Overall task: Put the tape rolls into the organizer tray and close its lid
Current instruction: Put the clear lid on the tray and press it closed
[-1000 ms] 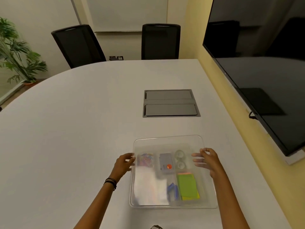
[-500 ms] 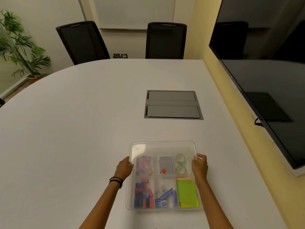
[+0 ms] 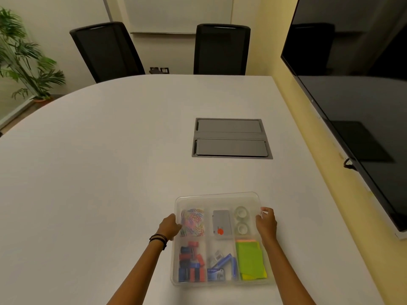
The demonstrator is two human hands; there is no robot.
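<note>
The tray [image 3: 220,238] sits at the near edge of the white counter [image 3: 110,161], lid [image 3: 217,198] on. Two tape rolls [image 3: 240,220] lie in its far right compartment. The left hand [image 3: 169,226] and right hand [image 3: 266,223] grip the lid's sides.

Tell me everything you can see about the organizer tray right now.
The organizer tray is clear, frosted-looking plastic with rounded corners, lying flat on the white table near its front edge. Dividers split it into six compartments. The far right one holds two clear tape rolls. A translucent lid seems to lie over it; whether it is fully seated I cannot tell. The left hand grips its left edge, the right hand its right edge.
</note>
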